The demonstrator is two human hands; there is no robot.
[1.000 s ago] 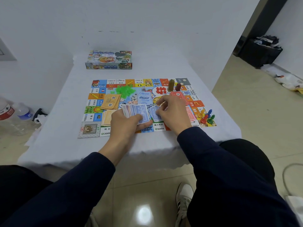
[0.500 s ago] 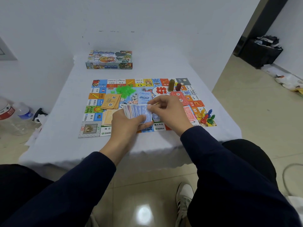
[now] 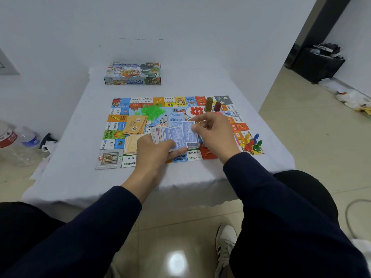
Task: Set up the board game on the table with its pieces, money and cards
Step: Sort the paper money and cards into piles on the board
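The colourful game board (image 3: 124,115) lies flat on the white-covered table (image 3: 76,137). My left hand (image 3: 153,151) grips a fanned stack of play money (image 3: 170,135) above the board's near edge. Beside it, my right hand (image 3: 214,133) pinches the right edge of a blue 2000 note (image 3: 189,133) at the end of the fan. On the board sit two tan card stacks (image 3: 135,124), a heap of green houses (image 3: 152,111), a die (image 3: 175,108), two tall pieces (image 3: 208,104) and coloured pawns (image 3: 252,142) at the right corner.
The game box (image 3: 132,74) stands at the table's far side near the wall. Plastic bottles (image 3: 12,141) lie on the floor to the left. A dark bin (image 3: 319,64) is at the far right, and my shoe (image 3: 224,245) is below the table edge.
My right hand lifted from a note lying on the board and came up to the fan, now pinching the rightmost blue note. The left hand keeps holding the fanned money.
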